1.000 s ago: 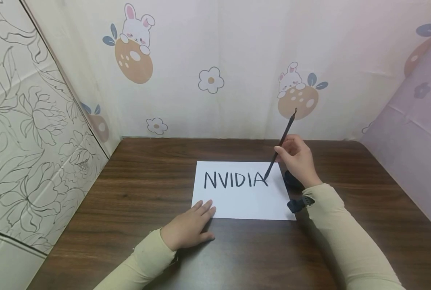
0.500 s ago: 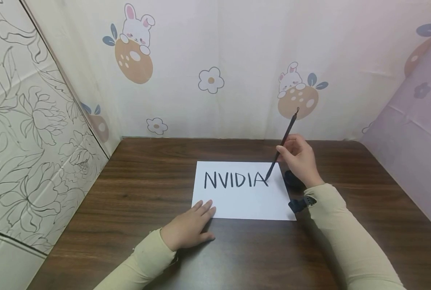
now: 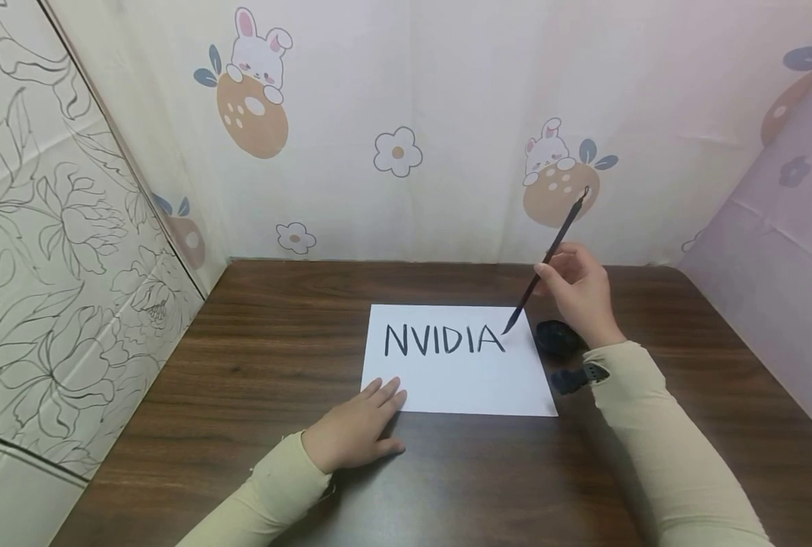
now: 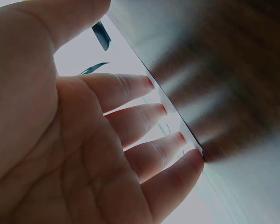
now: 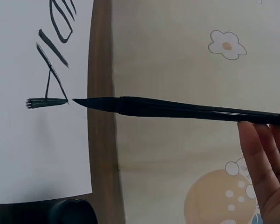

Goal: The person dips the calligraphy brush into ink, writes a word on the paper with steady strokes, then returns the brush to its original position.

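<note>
My right hand [image 3: 579, 292] pinches a dark calligraphy brush [image 5: 163, 108] between thumb and fingers, partway up its handle. The brush leans to the right, its pointed black tip just past the last letter. Beneath it lies a white sheet of paper [image 3: 460, 387] with "NVIDIA" [image 3: 444, 339] written in black strokes. On the lower left corner of the sheet rest the fingertips of my left hand [image 3: 356, 433], fingers straight and slightly spread, thumb on the table. In the left wrist view, the fingers [image 4: 126, 91] reach the paper's edge.
A round black container [image 3: 557, 338] stands right of the paper, partly behind my right wrist. Around my right wrist is a dark strap with a small device [image 3: 576, 378]. The brown wooden table [image 3: 276, 327] meets a curtain [image 3: 406, 76] printed with rabbits and flowers.
My right hand has moved to the right and slightly up with the brush, whose tip has left the end of the "A". My left hand has stayed in place.
</note>
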`<control>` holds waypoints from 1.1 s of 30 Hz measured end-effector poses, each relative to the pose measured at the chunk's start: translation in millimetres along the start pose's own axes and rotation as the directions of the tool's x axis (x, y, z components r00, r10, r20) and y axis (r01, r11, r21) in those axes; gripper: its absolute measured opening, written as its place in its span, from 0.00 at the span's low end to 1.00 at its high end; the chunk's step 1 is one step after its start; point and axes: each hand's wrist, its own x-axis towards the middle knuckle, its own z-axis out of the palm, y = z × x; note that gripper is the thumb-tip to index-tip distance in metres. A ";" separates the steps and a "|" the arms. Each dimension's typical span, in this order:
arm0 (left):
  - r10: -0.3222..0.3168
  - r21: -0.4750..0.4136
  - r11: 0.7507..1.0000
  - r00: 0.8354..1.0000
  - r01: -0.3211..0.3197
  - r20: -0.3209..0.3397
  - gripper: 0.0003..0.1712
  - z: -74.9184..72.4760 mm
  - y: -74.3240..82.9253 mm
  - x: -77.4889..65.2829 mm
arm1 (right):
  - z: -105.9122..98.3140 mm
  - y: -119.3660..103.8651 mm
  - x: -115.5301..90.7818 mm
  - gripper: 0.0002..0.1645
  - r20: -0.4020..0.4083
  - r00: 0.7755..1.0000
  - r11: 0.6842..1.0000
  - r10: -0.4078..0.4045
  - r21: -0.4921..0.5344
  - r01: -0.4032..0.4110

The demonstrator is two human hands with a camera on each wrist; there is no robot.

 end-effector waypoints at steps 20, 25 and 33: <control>-0.003 -0.006 1.000 1.000 0.003 -0.002 0.42 1.0 0.5 -1.5 | -43.5 -2.6 19.1 0.21 0.030 0.997 0.994 0.068 0.086 -0.070; -0.001 -0.004 1.000 1.000 0.001 -0.002 0.42 1.1 0.3 -1.5 | -54.6 1.7 22.2 0.24 0.030 0.997 0.993 0.077 0.084 -0.079; -0.002 0.002 1.000 1.000 0.002 -0.003 0.42 1.6 0.2 -0.6 | -72.3 8.9 26.2 0.27 0.026 0.993 0.993 0.117 0.030 -0.117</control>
